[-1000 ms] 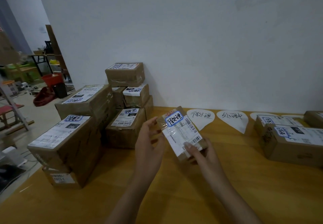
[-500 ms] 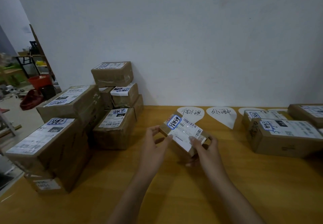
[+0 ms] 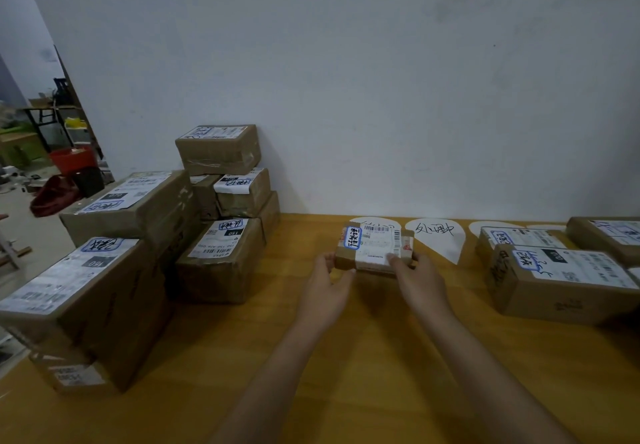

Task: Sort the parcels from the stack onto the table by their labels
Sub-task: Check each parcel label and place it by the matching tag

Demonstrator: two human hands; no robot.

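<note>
1. Both forearms are extending from the near edge of the table (image 3: pixel 346 384) toward its far edge, roughly side by side, above bare wood.
2. The left hand (image 3: pixel 327 284) is curling its fingers around the left end of the small parcel (image 3: pixel 375 248). The right hand (image 3: pixel 417 279) is gripping the right end, with its thumb lying on the white label.
3. The small parcel is sitting flat, label up, just beyond both hands and about midway along the table's length. Its long axis is running left to right, parallel to the far edge. Whether it is resting on the wood or hanging just above it cannot be told.
4. Its far side is overlapping a paper marker (image 3: pixel 381 223) lying against the far edge, and a second marker (image 3: pixel 436 235) is lying just to the right. Neither hand is plainly nearer, so a set-down here would probably be a short, level push straight ahead by both.
5. At the table's left end the stack (image 3: pixel 221 235) is waiting, still many boxes deep. Toward the right end, sorted parcels (image 3: pixel 561 281) are sitting grouped together, well apart from the hands.
</note>
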